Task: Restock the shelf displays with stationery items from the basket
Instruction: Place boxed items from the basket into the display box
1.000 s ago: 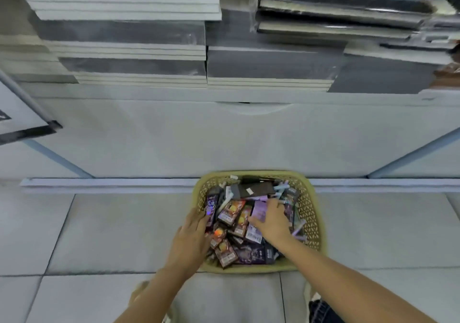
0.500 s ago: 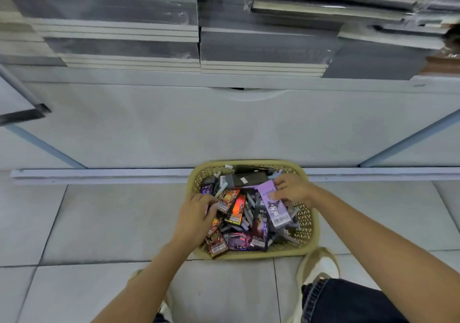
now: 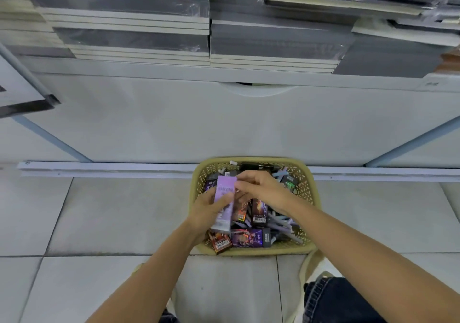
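Operator: Where is the item, and what is each hand doing?

Guide: The lilac box (image 3: 223,204) is above the left half of the basket (image 3: 261,251), lifted clear of the stock below. It stands on end with its printed face towards you. Your left hand (image 3: 207,214) grasps its lower part, with the fingers curled round the box and the thumb across its face. Your right hand (image 3: 263,190) pinches its upper right corner with bent fingertips. Both hands are closed on the same box.

Operator: What surrounds it?

Guide: The basket is yellow perforated plastic. It holds dark printed boxes (image 3: 258,214), lying flat or tilted, and loose pens (image 3: 282,225) piled at the right. It sits on the tiled floor (image 3: 112,210), with its far rim touching or nearly touching the base rail of a white cabinet panel (image 3: 174,128). Above the panel, a shelf (image 3: 149,69) carries shrink-wrapped notebook stacks (image 3: 139,41) side by side. A shoe (image 3: 308,266) is just near of the basket's right corner.
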Motion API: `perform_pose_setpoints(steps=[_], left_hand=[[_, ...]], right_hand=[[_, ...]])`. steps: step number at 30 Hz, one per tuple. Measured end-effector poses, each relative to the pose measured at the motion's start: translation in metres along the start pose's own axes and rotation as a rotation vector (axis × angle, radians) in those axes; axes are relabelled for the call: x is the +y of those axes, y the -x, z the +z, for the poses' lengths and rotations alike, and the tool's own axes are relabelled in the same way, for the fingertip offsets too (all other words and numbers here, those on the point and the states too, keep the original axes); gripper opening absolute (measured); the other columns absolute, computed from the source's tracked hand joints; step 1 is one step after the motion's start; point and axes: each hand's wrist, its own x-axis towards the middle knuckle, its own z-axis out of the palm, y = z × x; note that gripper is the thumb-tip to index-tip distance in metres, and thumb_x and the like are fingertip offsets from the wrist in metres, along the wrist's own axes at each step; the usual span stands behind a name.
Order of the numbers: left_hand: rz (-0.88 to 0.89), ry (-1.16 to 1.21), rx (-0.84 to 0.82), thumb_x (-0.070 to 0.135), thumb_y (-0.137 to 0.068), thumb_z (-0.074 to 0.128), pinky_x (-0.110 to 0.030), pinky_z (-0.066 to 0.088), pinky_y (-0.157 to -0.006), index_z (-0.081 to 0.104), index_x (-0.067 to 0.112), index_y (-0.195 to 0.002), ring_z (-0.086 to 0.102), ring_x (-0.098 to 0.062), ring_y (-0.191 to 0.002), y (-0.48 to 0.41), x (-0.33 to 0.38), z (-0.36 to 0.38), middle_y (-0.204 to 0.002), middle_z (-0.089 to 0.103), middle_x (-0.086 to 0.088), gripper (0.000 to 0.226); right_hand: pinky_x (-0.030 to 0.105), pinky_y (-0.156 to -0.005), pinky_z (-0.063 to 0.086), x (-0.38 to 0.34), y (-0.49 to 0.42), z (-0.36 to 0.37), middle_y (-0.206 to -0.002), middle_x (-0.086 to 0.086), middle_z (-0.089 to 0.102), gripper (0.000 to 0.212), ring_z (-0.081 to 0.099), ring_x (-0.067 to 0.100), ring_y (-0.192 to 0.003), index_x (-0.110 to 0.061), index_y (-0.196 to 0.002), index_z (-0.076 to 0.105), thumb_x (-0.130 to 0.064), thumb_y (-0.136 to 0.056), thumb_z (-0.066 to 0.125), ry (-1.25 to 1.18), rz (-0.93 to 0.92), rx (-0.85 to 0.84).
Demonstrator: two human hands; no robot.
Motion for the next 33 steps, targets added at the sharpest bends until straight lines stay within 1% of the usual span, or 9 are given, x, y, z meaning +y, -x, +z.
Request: perform_pose_setpoints(steps=[3,8,10,14,19,24,27,30,33], left_hand=[[0.049,0.047,0.153,0.017,-0.095,0.058,-0.027,0.055,-0.049,0.061,0.007,-0.104,0.066,-0.019,-0.054,0.000,-0.003,-0.021,-0.078,0.070,-0.012,0.014],[0.052,0.056,0.280,0.013,-0.098,0.054,-0.027,0.055,-0.051,0.058,0.008,-0.105,0.063,-0.018,-0.054,-0.001,-0.018,-0.040,-0.072,0.068,-0.009,0.010],[0.037,0.051,0.270,0.013,-0.098,0.053,-0.027,0.055,-0.051,0.058,0.007,-0.102,0.063,-0.017,-0.053,-0.002,-0.021,-0.041,-0.069,0.068,-0.007,0.008],[0.026,0.037,0.256,0.013,-0.099,0.052,-0.027,0.054,-0.050,0.057,0.005,-0.102,0.062,-0.018,-0.052,-0.003,-0.022,-0.042,-0.070,0.067,-0.009,0.010],[0.003,0.040,0.227,0.011,-0.100,0.050,-0.026,0.054,-0.050,0.056,0.008,-0.103,0.063,-0.016,-0.052,-0.004,-0.024,-0.037,-0.071,0.068,-0.010,0.008],[-0.025,0.035,0.207,0.010,-0.100,0.050,-0.027,0.056,-0.052,0.056,0.010,-0.103,0.065,-0.018,-0.055,-0.001,-0.025,-0.033,-0.072,0.069,-0.010,0.007],[-0.031,0.017,0.218,0.009,-0.099,0.052,-0.029,0.056,-0.056,0.054,0.008,-0.102,0.064,-0.021,-0.060,0.002,-0.026,-0.033,-0.074,0.067,-0.011,0.005],[-0.036,0.021,0.174,0.014,-0.093,0.063,-0.029,0.056,-0.055,0.057,0.003,-0.103,0.063,-0.020,-0.060,0.004,-0.025,-0.025,-0.077,0.067,-0.012,0.017],[-0.047,0.035,0.120,0.022,-0.084,0.073,-0.034,0.059,-0.065,0.065,0.010,-0.105,0.069,-0.024,-0.074,0.003,-0.023,-0.015,-0.092,0.074,-0.012,0.025]], right_hand=[[0.026,-0.063,0.058,0.014,-0.005,0.004,-0.084,0.010,0.070,0.019,0.068,0.020,-0.071,-0.003,-0.108,0.064,-0.018,-0.096,0.058,0.114,0.063,0.230],[0.033,-0.066,0.053,0.041,-0.020,0.025,-0.081,0.015,0.065,0.059,0.065,0.026,-0.071,-0.006,-0.074,0.055,-0.064,-0.080,0.064,0.394,0.383,0.331],[0.035,-0.076,0.052,0.043,-0.028,0.038,-0.104,0.015,0.061,0.071,0.063,0.027,-0.092,-0.004,-0.100,0.055,-0.068,-0.072,0.070,0.410,0.397,0.386],[0.038,-0.091,0.046,0.046,-0.034,0.044,-0.132,0.019,0.048,0.089,0.051,0.032,-0.119,0.003,-0.130,0.037,-0.049,-0.072,0.080,0.343,0.385,0.417],[0.038,-0.086,0.053,0.052,-0.024,0.030,-0.109,0.015,0.068,0.040,0.065,0.024,-0.095,-0.001,-0.103,0.068,-0.025,-0.075,0.083,0.234,0.393,0.288],[0.037,-0.075,0.050,0.045,-0.015,0.026,-0.096,0.014,0.068,0.022,0.063,0.025,-0.086,-0.005,-0.082,0.063,-0.020,-0.080,0.079,0.214,0.435,0.192],[0.043,-0.083,0.055,0.044,-0.005,0.021,-0.111,0.028,0.065,0.033,0.067,0.034,-0.097,0.011,-0.110,0.061,-0.009,-0.086,0.071,0.127,0.416,0.148],[0.031,-0.071,0.059,0.045,0.007,0.019,-0.106,0.016,0.070,0.032,0.070,0.020,-0.085,0.000,-0.120,0.062,-0.004,-0.088,0.067,-0.178,0.363,0.016],[0.030,-0.073,0.058,0.045,0.013,0.020,-0.104,0.016,0.071,0.034,0.070,0.022,-0.087,-0.005,-0.121,0.062,-0.004,-0.087,0.068,-0.210,0.288,-0.036]])
